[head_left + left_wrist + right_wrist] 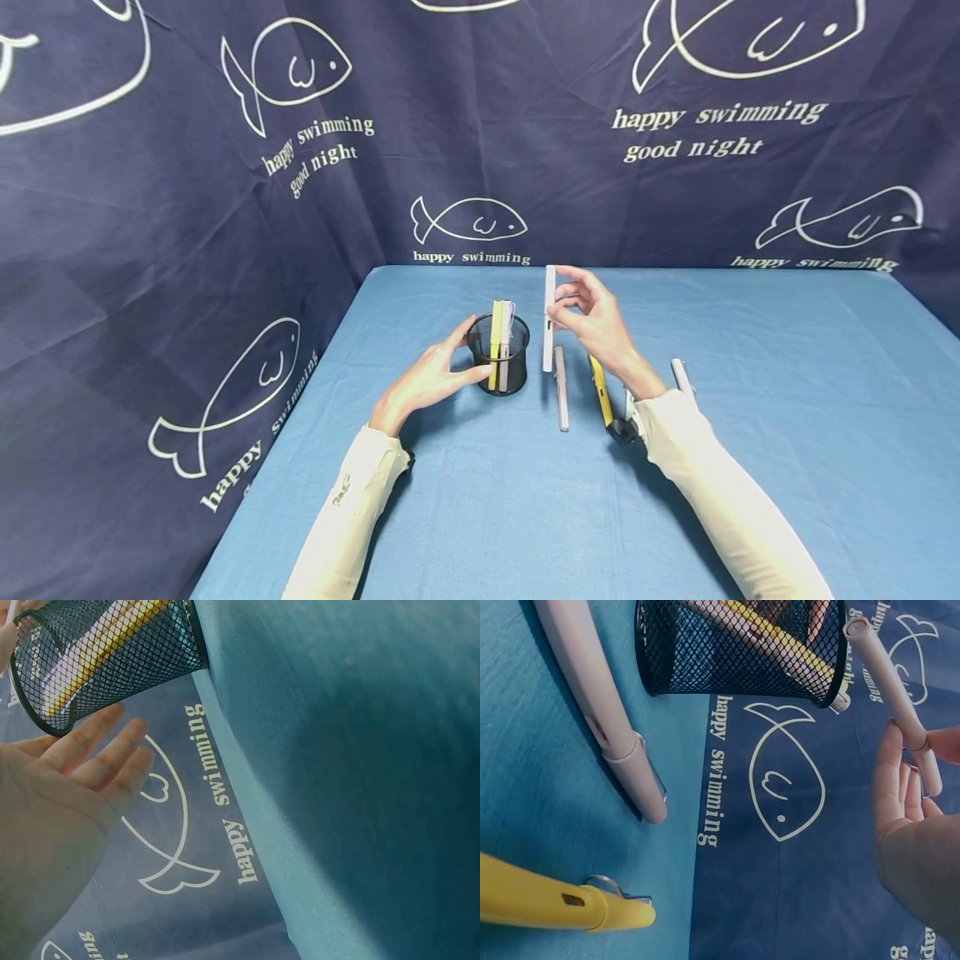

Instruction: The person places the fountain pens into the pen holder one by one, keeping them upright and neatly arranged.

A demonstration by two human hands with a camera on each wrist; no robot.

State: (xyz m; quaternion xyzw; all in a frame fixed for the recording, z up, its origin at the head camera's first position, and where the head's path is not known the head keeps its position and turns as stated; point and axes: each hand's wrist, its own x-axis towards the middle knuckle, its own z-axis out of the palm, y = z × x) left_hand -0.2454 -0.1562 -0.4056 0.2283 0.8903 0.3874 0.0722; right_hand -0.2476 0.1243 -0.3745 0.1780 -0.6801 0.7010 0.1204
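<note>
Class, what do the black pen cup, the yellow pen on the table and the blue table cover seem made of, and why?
Pen cup: probably black-coated metal wire, judging by the see-through mesh.
Yellow pen: likely smooth plastic, from its even colour and soft sheen; painted metal is possible.
Blue table cover: seemingly matt cloth, given its faint creases and lack of shine.

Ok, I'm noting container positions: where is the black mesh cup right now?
In the head view, the cup stands on the blue table near the picture's middle, left of the pale pen in the right hand, with the left hand holding it.
</note>
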